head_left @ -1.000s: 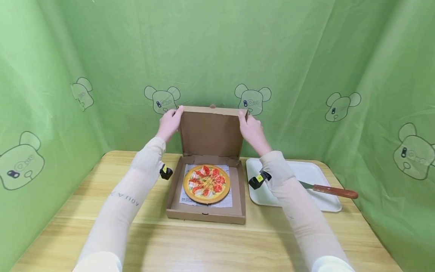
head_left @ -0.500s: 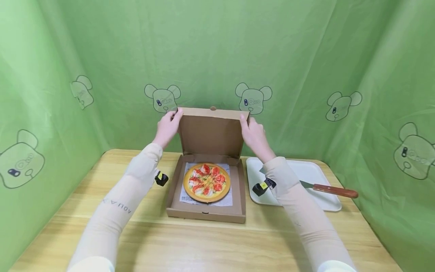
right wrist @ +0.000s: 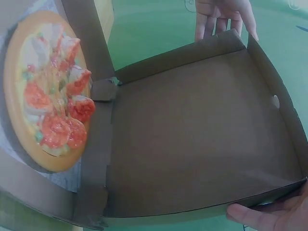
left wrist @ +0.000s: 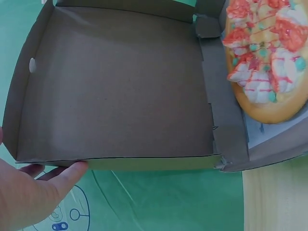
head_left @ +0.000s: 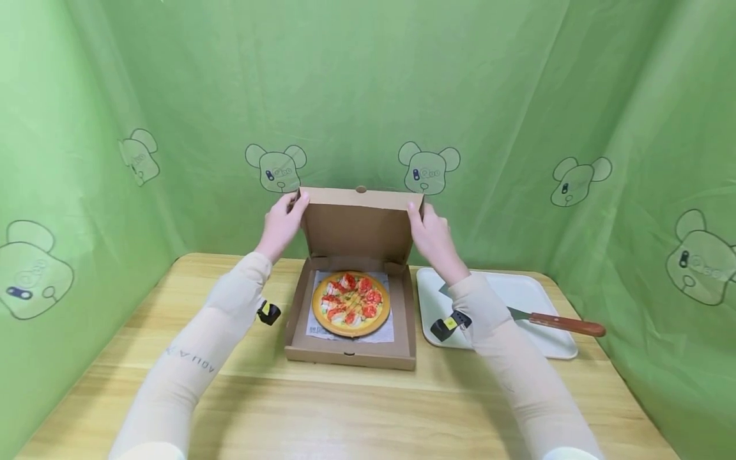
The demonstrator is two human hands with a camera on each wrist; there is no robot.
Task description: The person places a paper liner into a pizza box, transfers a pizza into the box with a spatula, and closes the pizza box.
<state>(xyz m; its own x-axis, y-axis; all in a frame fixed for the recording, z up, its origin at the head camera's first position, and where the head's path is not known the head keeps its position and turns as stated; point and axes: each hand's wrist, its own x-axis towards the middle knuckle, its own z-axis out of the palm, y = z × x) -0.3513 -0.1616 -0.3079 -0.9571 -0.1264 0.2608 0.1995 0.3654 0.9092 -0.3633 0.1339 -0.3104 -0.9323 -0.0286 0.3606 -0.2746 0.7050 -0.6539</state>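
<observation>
A brown cardboard pizza box (head_left: pixel 351 359) lies on the table with its lid (head_left: pixel 359 230) raised and leaning a little forward. Inside it, on a sheet of printed paper (head_left: pixel 381 333), is a round pizza (head_left: pixel 351 303) with red and white toppings. My left hand (head_left: pixel 282 220) grips the lid's upper left corner, thumb on the front flap. At the upper right corner my right hand (head_left: pixel 432 239) holds the lid the same way. In the left wrist view, the left hand's fingers (left wrist: pixel 70 179) lie along the lid's side wall.
Right of the box stands a white tray (head_left: pixel 535 291). A spatula with a wooden handle (head_left: pixel 566 323) lies across it, partly hidden by my right forearm. Behind the wooden table (head_left: pixel 322 409) hangs a green curtain (head_left: pixel 356 83) printed with bear heads.
Both hands have tipped the lid slightly forward and down, so its front flap shows more. The box's front edge has shifted slightly away from me.
</observation>
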